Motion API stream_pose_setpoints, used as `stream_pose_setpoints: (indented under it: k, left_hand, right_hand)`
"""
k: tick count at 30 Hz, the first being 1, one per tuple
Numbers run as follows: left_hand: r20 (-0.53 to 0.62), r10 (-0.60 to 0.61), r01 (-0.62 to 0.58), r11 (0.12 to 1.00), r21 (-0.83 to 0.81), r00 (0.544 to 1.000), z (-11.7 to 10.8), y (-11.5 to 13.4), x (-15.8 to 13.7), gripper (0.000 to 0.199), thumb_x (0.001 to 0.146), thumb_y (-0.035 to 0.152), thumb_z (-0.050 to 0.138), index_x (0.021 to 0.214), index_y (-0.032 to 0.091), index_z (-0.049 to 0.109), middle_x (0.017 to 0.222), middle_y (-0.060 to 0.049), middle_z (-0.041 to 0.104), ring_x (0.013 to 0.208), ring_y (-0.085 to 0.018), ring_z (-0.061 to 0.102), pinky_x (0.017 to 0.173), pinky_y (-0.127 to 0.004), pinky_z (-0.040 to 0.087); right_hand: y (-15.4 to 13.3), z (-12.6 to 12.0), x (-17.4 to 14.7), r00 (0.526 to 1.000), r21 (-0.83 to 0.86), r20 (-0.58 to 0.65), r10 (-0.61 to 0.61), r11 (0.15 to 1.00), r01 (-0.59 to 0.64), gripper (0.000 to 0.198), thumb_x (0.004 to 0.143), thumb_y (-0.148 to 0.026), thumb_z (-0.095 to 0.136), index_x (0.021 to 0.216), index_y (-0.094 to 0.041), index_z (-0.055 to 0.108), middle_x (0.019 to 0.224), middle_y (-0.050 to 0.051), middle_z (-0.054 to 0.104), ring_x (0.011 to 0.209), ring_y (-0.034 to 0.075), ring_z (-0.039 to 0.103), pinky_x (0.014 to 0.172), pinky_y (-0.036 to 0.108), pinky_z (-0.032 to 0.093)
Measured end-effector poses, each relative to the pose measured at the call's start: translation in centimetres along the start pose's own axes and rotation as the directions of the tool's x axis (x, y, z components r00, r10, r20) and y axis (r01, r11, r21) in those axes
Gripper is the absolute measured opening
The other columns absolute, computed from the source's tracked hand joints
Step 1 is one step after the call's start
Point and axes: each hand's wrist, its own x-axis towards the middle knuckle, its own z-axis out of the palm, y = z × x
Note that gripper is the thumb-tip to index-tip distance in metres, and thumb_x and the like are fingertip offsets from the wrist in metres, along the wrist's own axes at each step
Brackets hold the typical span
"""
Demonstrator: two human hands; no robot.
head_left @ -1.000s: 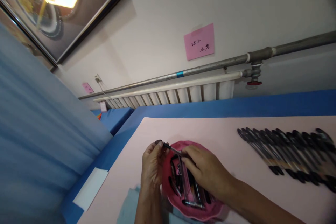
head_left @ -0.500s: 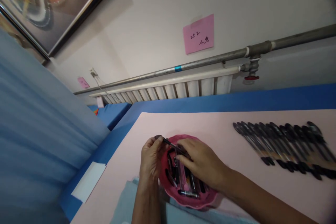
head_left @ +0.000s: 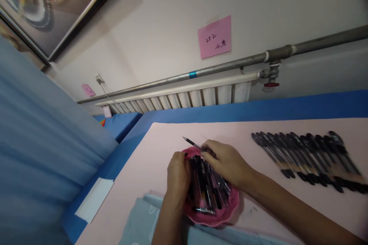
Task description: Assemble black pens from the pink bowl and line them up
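Note:
My right hand (head_left: 225, 160) is closed round a pen (head_left: 193, 143) above the far rim of a pink scalloped bowl (head_left: 214, 220). The pen's bare writing tip points up and to the left. At the bowl's left edge my left hand (head_left: 178, 174) has its fingers curled, and a small dark end, which looks like a pen cap (head_left: 186, 154), shows at its fingertips. Inside the bowl lie several loose black and clear pen parts (head_left: 205, 183), partly hidden by the hands.
A row of capped black pens (head_left: 307, 157) lies on the pink tabletop (head_left: 172, 134) at right. Light blue cloth (head_left: 140, 218) lies in front of the bowl; a white sheet (head_left: 94, 199) is at left. A radiator (head_left: 184, 99) and pipe run along the wall behind.
The pen has come out of its cap, baring its tip. My left hand has moved right and down, against the bowl; my right hand has shifted slightly up and right with the pen.

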Motion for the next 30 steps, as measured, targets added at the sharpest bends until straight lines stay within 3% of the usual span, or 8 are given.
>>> stream_pose_setpoints:
  k: [9, 12, 15, 17, 19, 21, 23, 30]
  left_hand:
    - [0.111, -0.002, -0.026, 0.967, 0.252, 0.994, 0.6, 0.9, -0.2, 0.022, 0.079, 0.017, 0.040, 0.083, 0.015, 0.061, 0.091, -0.012, 0.059, 0.080, -0.021, 0.055, 0.071, -0.029, 0.036]
    - [0.030, -0.028, 0.022, 0.986, 0.162, 0.999, 0.6, 0.7, -0.3, 0.018, 0.077, 0.017, 0.044, 0.083, 0.015, 0.061, 0.087, -0.012, 0.059, 0.079, -0.021, 0.055, 0.069, -0.030, 0.036]
    - [-0.080, -0.103, 0.089, 0.983, -0.160, 0.991, -0.1, 0.4, -0.2, 0.011, 0.075, 0.022, 0.052, 0.078, 0.017, 0.061, 0.079, -0.008, 0.061, 0.075, -0.019, 0.055, 0.067, -0.028, 0.036]
    - [-0.064, -0.200, 0.140, 0.847, -0.513, 0.978, -0.9, 0.1, 0.0, 0.011, 0.073, 0.027, 0.057, 0.077, 0.017, 0.060, 0.074, -0.004, 0.062, 0.067, -0.015, 0.054, 0.062, -0.025, 0.037]
    - [0.044, -0.284, 0.198, 0.542, -0.817, 0.958, -1.7, -0.4, 0.4, 0.015, 0.069, 0.029, 0.063, 0.077, 0.017, 0.060, 0.070, -0.001, 0.062, 0.056, -0.010, 0.051, 0.055, -0.021, 0.037]
    - [0.155, -0.328, 0.234, 0.217, -0.948, 0.932, -2.6, -0.7, 0.7, 0.019, 0.063, 0.026, 0.068, 0.075, 0.015, 0.060, 0.066, 0.001, 0.061, 0.051, -0.007, 0.049, 0.051, -0.019, 0.038]
    - [0.205, -0.348, 0.223, 0.012, -0.975, 0.915, -3.1, -0.8, 0.8, 0.020, 0.058, 0.020, 0.072, 0.073, 0.014, 0.060, 0.064, 0.000, 0.062, 0.053, -0.007, 0.053, 0.053, -0.019, 0.041]
    - [0.232, -0.327, 0.181, -0.180, -0.967, 0.916, -3.6, -0.4, 0.6, 0.014, 0.060, 0.014, 0.071, 0.068, 0.012, 0.061, 0.062, -0.001, 0.063, 0.057, -0.009, 0.058, 0.054, -0.019, 0.047]
  right_hand:
    - [0.2, 0.5, -0.2, 0.999, 0.024, -0.021, -0.033, 0.999, 0.034, 0.013, 0.080, -0.019, 0.045, 0.081, -0.020, 0.058, 0.078, 0.001, 0.065, 0.072, 0.015, 0.059, 0.062, 0.024, 0.038]
    - [0.3, 0.5, -0.2, 0.999, 0.043, -0.015, -0.044, 0.998, 0.045, 0.014, 0.080, -0.019, 0.045, 0.083, -0.020, 0.059, 0.078, 0.001, 0.065, 0.072, 0.015, 0.058, 0.064, 0.025, 0.040]
    - [0.5, 0.6, 0.0, 0.996, 0.065, -0.049, -0.075, 0.995, 0.078, 0.016, 0.080, -0.020, 0.047, 0.085, -0.020, 0.062, 0.081, 0.001, 0.064, 0.078, 0.016, 0.058, 0.070, 0.027, 0.041]
    - [0.6, 0.6, 0.1, 0.994, 0.071, -0.077, -0.082, 0.994, 0.088, 0.016, 0.079, -0.021, 0.049, 0.085, -0.020, 0.064, 0.084, 0.003, 0.063, 0.084, 0.018, 0.057, 0.074, 0.028, 0.041]
    - [0.5, 0.5, 0.1, 0.995, 0.083, -0.070, -0.072, 0.994, 0.077, 0.017, 0.080, -0.023, 0.049, 0.086, -0.020, 0.065, 0.084, 0.004, 0.063, 0.085, 0.018, 0.056, 0.075, 0.029, 0.041]
    - [0.3, 0.5, 0.0, 0.997, 0.113, -0.027, -0.066, 0.991, 0.069, 0.019, 0.081, -0.024, 0.048, 0.088, -0.022, 0.066, 0.082, 0.003, 0.063, 0.083, 0.018, 0.058, 0.073, 0.029, 0.042]
    - [0.0, 0.4, -0.2, 0.996, 0.147, 0.031, -0.090, 0.986, 0.084, 0.020, 0.082, -0.024, 0.046, 0.088, -0.023, 0.065, 0.082, 0.002, 0.064, 0.080, 0.017, 0.059, 0.072, 0.028, 0.042]
    - [-0.8, 0.7, -0.6, 0.979, 0.169, 0.137, -0.150, 0.977, 0.126, 0.018, 0.081, -0.022, 0.046, 0.081, -0.022, 0.064, 0.082, 0.001, 0.065, 0.079, 0.016, 0.059, 0.072, 0.027, 0.043]
